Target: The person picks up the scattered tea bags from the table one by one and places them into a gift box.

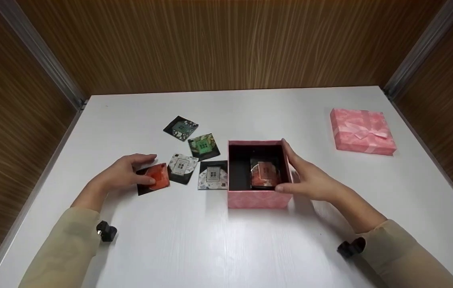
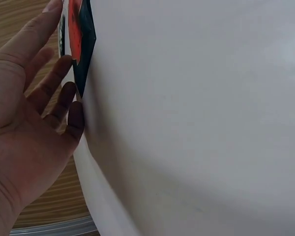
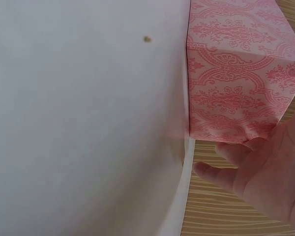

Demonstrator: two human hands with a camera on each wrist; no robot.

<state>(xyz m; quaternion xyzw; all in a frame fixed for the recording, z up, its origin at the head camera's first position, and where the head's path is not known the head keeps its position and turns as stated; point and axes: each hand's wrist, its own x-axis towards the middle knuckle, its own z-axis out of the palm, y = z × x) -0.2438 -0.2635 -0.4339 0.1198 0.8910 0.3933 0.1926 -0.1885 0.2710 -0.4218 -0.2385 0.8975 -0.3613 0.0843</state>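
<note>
On the left, my left hand (image 1: pixel 124 172) holds a flat square orange-and-black sachet (image 1: pixel 160 175), thumb on its face. The left wrist view shows the other fingers (image 2: pixel 64 91) loosely bent beside its edge; how firmly they bear on it is hidden. My right hand (image 1: pixel 310 178) grips the right wall of an uncovered pink box (image 1: pixel 258 200), thumb at the near rim and another finger at the far corner. Inside the dark box stands a red-and-black sachet (image 1: pixel 265 173), towards the right. The right wrist view shows the box's patterned outer side (image 3: pixel 241 93).
Several sachets lie left of the box: a dark one with small flowers (image 1: pixel 180 128), a green one (image 1: pixel 203 146), a white-and-black one (image 1: pixel 182 167) and a white floral one (image 1: pixel 213 176) against the box. A pink lid with a bow (image 1: pixel 362 132) lies at the back right.
</note>
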